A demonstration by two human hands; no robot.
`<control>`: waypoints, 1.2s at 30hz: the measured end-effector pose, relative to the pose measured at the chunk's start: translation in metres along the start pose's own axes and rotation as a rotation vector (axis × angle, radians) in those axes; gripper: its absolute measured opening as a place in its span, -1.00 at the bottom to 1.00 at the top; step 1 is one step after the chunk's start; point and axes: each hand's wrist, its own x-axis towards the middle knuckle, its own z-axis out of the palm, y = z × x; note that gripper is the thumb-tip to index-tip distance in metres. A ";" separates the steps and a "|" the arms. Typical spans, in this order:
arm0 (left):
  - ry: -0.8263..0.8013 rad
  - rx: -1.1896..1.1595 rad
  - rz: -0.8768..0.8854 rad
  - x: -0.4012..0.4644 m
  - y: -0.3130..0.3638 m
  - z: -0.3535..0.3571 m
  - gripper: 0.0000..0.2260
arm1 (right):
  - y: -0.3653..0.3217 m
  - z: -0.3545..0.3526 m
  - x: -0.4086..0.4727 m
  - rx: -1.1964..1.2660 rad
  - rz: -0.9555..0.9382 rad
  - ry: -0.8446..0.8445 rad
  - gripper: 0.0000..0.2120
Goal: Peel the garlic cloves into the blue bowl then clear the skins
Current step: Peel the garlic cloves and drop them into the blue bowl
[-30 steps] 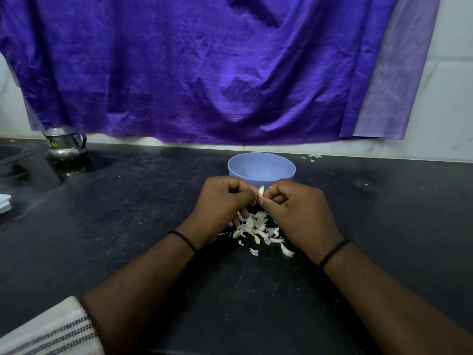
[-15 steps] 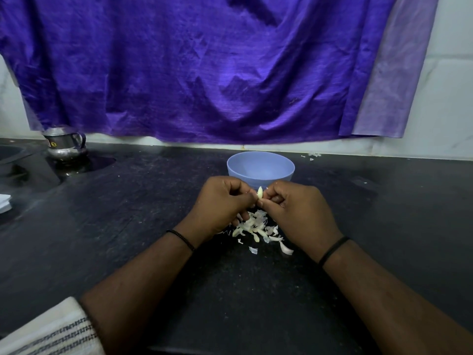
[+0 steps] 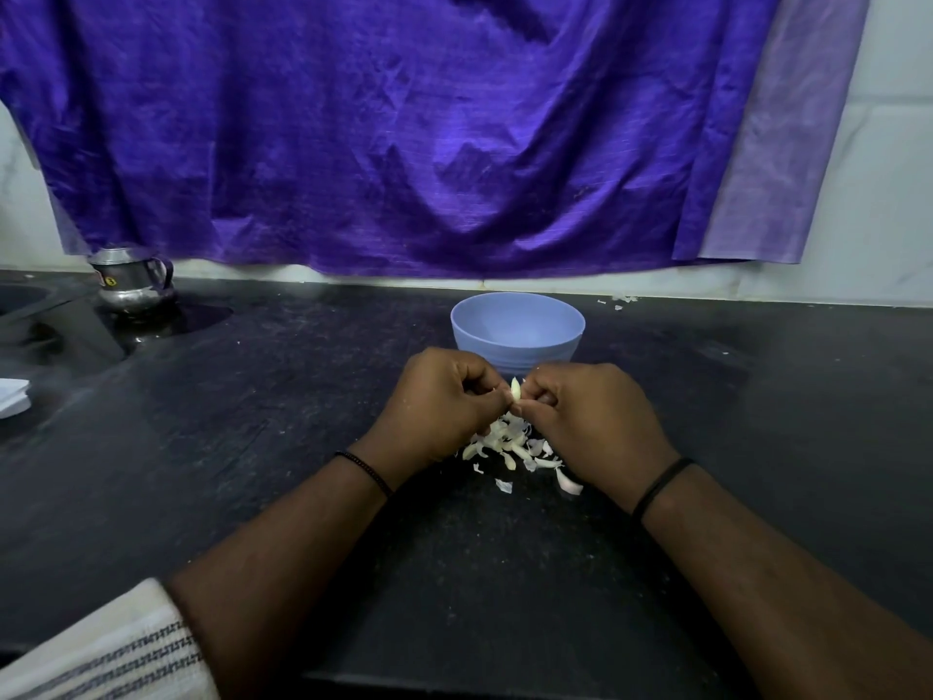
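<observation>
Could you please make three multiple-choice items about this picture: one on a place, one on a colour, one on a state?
1. Where does the pile of garlic skins lie?
A. inside the bowl
B. on the black counter, below the hands
C. beside the steel pot

2. What colour is the cloth hanging on the wall?
A. purple
B. green
C. white

3. What is the state of the garlic clove?
A. lying in the bowl
B. lying alone on the counter
C. pinched between both hands

Answers:
1 B: the skins rest on the counter on the near side of the blue bowl, partly hidden by the hands.
2 A: the cloth is purple all over, with a paler strip at the right.
3 C: the left hand and the right hand meet at the clove, fingertips closed on it.
</observation>
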 end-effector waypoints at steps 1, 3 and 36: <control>0.000 0.004 -0.002 0.000 -0.001 0.000 -0.90 | 0.000 0.000 0.000 -0.007 0.002 -0.010 -0.89; 0.004 0.015 -0.004 0.000 -0.002 0.001 -0.90 | -0.002 0.001 -0.001 -0.019 0.003 -0.021 -0.89; -0.014 -0.027 -0.035 0.003 0.004 0.002 -0.89 | -0.004 -0.001 -0.002 0.047 0.040 0.020 -0.90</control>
